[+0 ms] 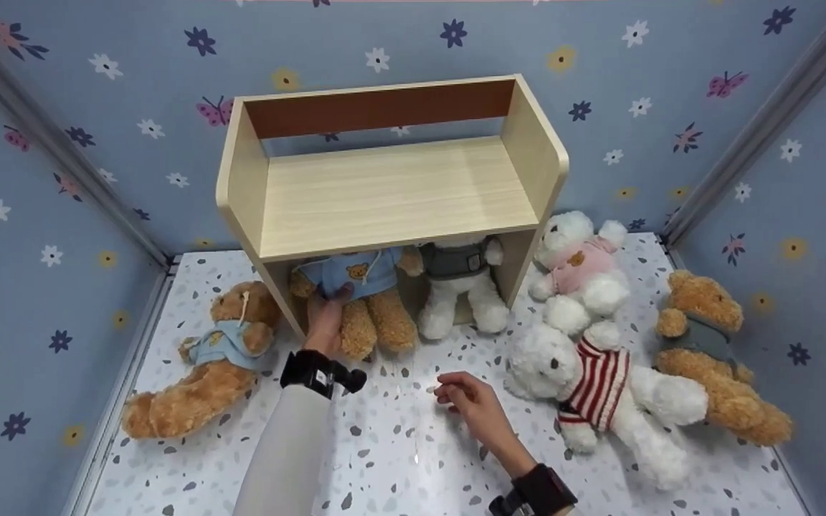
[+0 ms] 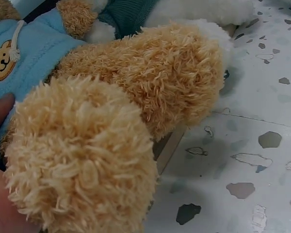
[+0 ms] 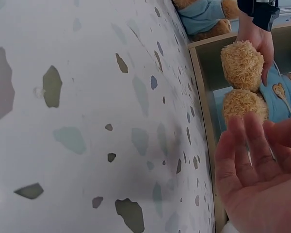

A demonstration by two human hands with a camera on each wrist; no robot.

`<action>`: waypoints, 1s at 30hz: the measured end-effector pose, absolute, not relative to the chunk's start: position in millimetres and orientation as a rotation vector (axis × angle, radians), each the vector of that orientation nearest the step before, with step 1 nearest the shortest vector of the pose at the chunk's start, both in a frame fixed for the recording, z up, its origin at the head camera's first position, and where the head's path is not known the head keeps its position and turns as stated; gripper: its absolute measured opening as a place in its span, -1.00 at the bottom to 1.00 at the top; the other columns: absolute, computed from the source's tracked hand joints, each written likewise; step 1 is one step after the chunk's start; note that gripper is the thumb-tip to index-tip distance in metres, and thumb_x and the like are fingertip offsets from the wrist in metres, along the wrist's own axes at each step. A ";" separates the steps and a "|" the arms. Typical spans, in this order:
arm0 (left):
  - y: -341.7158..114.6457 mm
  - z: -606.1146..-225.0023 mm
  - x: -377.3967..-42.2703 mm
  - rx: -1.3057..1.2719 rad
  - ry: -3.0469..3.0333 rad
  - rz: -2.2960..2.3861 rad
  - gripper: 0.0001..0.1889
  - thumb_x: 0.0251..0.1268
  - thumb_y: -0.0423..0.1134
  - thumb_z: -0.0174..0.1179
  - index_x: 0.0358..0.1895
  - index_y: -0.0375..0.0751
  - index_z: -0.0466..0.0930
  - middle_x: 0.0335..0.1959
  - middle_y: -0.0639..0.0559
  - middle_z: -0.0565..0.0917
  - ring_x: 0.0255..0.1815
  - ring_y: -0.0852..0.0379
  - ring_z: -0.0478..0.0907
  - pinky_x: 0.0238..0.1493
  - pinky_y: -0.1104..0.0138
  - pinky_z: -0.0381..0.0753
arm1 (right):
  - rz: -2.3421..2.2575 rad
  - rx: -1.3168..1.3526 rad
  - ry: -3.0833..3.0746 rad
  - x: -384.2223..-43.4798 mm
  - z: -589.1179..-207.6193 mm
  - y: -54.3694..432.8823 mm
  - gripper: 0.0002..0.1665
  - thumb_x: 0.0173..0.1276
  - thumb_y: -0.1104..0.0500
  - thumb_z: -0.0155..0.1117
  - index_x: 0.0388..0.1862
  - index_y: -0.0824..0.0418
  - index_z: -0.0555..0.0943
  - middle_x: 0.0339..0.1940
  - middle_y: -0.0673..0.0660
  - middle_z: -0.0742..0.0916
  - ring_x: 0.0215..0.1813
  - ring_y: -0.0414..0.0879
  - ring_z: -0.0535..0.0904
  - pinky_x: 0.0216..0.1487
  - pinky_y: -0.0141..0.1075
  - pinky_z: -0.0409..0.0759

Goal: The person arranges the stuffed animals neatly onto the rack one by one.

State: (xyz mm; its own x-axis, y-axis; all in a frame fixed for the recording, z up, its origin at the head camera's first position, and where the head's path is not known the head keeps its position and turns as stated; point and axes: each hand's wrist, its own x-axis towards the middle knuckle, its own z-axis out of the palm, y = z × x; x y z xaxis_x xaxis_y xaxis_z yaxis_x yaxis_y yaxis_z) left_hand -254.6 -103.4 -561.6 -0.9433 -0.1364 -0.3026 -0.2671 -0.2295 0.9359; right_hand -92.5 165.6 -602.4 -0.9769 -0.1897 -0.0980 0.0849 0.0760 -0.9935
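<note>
Nearest me, at five o'clock in the head view, I have the right hand (image 1: 477, 410) above the speckled white floor (image 1: 384, 459), its fingers loosely bent and free, with small gaps between some of them. At three o'clock from it lies a white bear in a red-striped sweater (image 1: 603, 387).

A little farther off, at eight o'clock in the view, the left hand (image 1: 325, 322) grips a brown teddy bear in a blue hoodie (image 1: 363, 276). I see the thumb on the hoodie's front; the other fingers are hidden, so I cannot tell whether they are spread or pressed together. The hoodie is at one o'clock from that hand, the furry legs at three o'clock, poking out past the lower compartment of a pale wooden shelf unit (image 1: 399, 193).

Just beside it, at three o'clock, sits a white bear in a dark grey vest (image 1: 459, 265). On the floor outside, another brown bear in light blue (image 1: 226, 351) lies at nine o'clock, a brown bear in dark green (image 1: 707, 340) and a white bear in pink (image 1: 585, 265) toward three o'clock. Behind stands the flowered blue wall (image 1: 413, 43).
</note>
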 end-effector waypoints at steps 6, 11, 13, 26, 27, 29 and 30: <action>-101.1 -555.6 -264.3 -0.490 1.798 2.417 -0.07 0.56 -0.21 0.17 0.67 -0.33 -0.33 0.71 -0.24 -0.22 0.70 -0.07 -0.23 0.64 0.21 -0.12 | -1.970 -0.072 2.162 -91.8 -602.1 166.3 -0.65 0.65 0.26 0.06 0.24 0.47 0.55 -0.04 0.30 0.76 0.04 0.22 0.70 0.07 0.12 0.67; -91.0 -540.2 -261.7 -0.427 1.782 2.412 -0.09 0.54 -0.29 0.18 0.66 -0.41 -0.28 0.70 -0.28 -0.16 0.70 -0.10 -0.21 0.64 0.17 -0.13 | -1.972 -0.056 2.160 -91.0 -601.2 168.5 -0.65 0.64 0.28 0.06 0.24 0.46 0.56 -0.04 0.29 0.75 0.04 0.30 0.68 0.04 0.10 0.68; -85.1 -535.5 -261.4 -0.365 1.802 2.400 -0.14 0.54 -0.33 0.15 0.66 -0.43 -0.23 0.69 -0.28 -0.12 0.70 -0.11 -0.19 0.65 0.16 -0.12 | -1.979 -0.053 2.156 -90.6 -601.5 169.7 -0.65 0.63 0.29 0.06 0.24 0.46 0.56 -0.04 0.29 0.75 0.04 0.31 0.67 0.04 0.09 0.68; -62.0 -576.5 -287.4 -0.263 2.798 1.149 -0.21 0.63 0.10 -0.17 0.57 -0.56 0.05 0.51 -0.57 0.21 0.44 -0.61 0.20 0.44 -0.28 0.20 | -1.973 -0.073 2.178 -91.5 -606.2 173.5 -0.63 0.65 0.26 0.06 0.23 0.50 0.55 -0.08 0.23 0.77 0.00 0.19 0.72 0.05 0.05 0.69; -61.3 -578.3 -286.3 -0.281 2.802 1.148 -0.21 0.63 0.10 -0.17 0.58 -0.54 0.05 0.51 -0.59 0.21 0.44 -0.63 0.18 0.43 -0.31 0.19 | -1.972 -0.069 2.178 -91.8 -606.6 173.7 -0.63 0.65 0.26 0.06 0.23 0.49 0.55 -0.08 0.23 0.77 0.00 0.19 0.72 0.05 0.05 0.69; -60.2 -581.0 -283.6 -0.304 2.804 1.208 -0.22 0.61 0.07 -0.11 0.57 -0.54 0.07 0.45 -0.62 0.27 0.41 -0.60 0.26 0.40 -0.28 0.27 | -1.974 -0.065 2.180 -92.4 -607.6 174.3 -0.64 0.64 0.26 0.07 0.23 0.50 0.55 -0.08 0.23 0.77 0.00 0.20 0.71 0.05 0.05 0.70; -59.7 -581.4 -281.5 -0.301 2.793 1.279 -0.23 0.59 0.02 -0.07 0.56 -0.55 0.07 0.44 -0.62 0.29 0.42 -0.56 0.27 0.42 -0.24 0.29 | -1.972 -0.062 2.183 -92.6 -608.1 174.8 -0.64 0.64 0.26 0.07 0.23 0.49 0.55 -0.08 0.24 0.77 0.00 0.21 0.71 0.05 0.05 0.70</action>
State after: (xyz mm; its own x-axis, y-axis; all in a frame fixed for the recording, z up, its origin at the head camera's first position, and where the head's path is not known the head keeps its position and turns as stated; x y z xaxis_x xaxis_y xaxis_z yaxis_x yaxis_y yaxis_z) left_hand -281.5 -59.7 -581.4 -0.9795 -0.1537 -0.1302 -0.1990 0.6379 0.7439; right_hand -92.6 174.8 -608.1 -0.9793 -0.1638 -0.1189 0.1017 0.1096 -0.9888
